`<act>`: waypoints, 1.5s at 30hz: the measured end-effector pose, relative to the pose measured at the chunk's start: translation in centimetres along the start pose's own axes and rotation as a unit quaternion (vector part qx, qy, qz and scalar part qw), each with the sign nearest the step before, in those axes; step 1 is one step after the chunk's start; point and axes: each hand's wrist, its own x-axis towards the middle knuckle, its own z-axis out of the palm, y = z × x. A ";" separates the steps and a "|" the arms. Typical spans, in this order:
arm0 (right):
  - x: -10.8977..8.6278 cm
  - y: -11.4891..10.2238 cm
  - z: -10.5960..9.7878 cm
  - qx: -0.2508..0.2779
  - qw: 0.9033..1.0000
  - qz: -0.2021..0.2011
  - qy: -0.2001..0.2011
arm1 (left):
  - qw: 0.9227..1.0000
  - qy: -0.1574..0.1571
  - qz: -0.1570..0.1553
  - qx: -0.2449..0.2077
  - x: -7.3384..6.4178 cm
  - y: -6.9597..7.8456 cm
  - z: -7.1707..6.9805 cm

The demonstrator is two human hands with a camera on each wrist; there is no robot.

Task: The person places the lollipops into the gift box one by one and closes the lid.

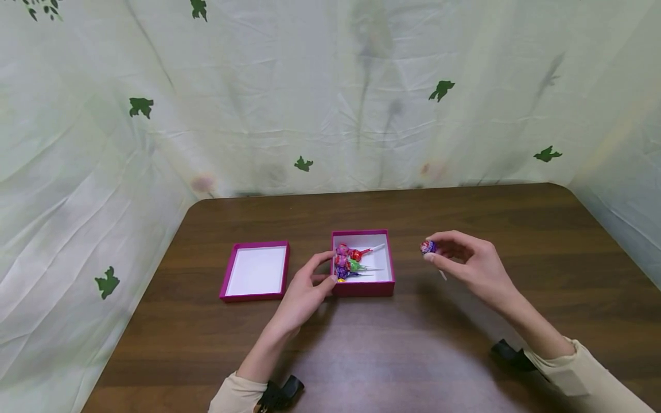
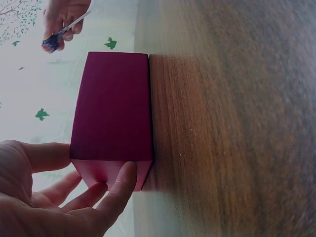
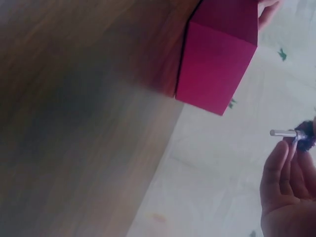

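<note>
A magenta box (image 1: pixel 363 289) with a white inside stands on the table, and several wrapped lollipops (image 1: pixel 355 265) lie in its left part, their sticks to the right. My left hand (image 1: pixel 304 291) rests on the box's left side, thumb near the front corner and fingers spread along the wall; the left wrist view shows its fingertips against that wall. To the right of the box, raised above the table, my right hand (image 1: pixel 467 261) pinches a lollipop (image 1: pixel 427 246) by its purple, patterned wrapped head, the white stick (image 3: pixel 283 133) pointing down.
A shallow magenta lid (image 1: pixel 256 271) lies left of the box, its white inside facing up. The brown wooden table (image 1: pixel 465 212) ends at a pale curtain (image 1: pixel 330 86) with green leaf shapes, which also closes off both sides.
</note>
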 end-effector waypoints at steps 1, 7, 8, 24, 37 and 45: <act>0.1 0.0 0.1 0.007 1.000 -0.004 0.003 | 1.000 0.000 0.000 0.000 0.0 0.0 0.0; 0.6 -0.1 1.1 0.042 0.999 -0.026 0.019 | 1.000 0.002 -0.001 0.002 0.0 0.0 0.0; 0.6 -0.2 1.3 0.049 0.998 -0.028 0.018 | 1.000 0.002 -0.002 0.000 0.0 0.0 0.0; 2.2 -5.0 4.0 0.095 0.995 -0.022 -0.002 | 1.000 0.000 0.000 0.001 0.0 0.1 0.1; 3.3 -5.4 6.2 0.121 0.992 -0.026 -0.028 | 1.000 -0.003 -0.001 -0.003 0.2 0.0 0.0; 4.1 -1.9 8.0 0.056 0.997 -0.017 -0.047 | 1.000 -0.003 -0.002 0.000 0.2 0.0 0.0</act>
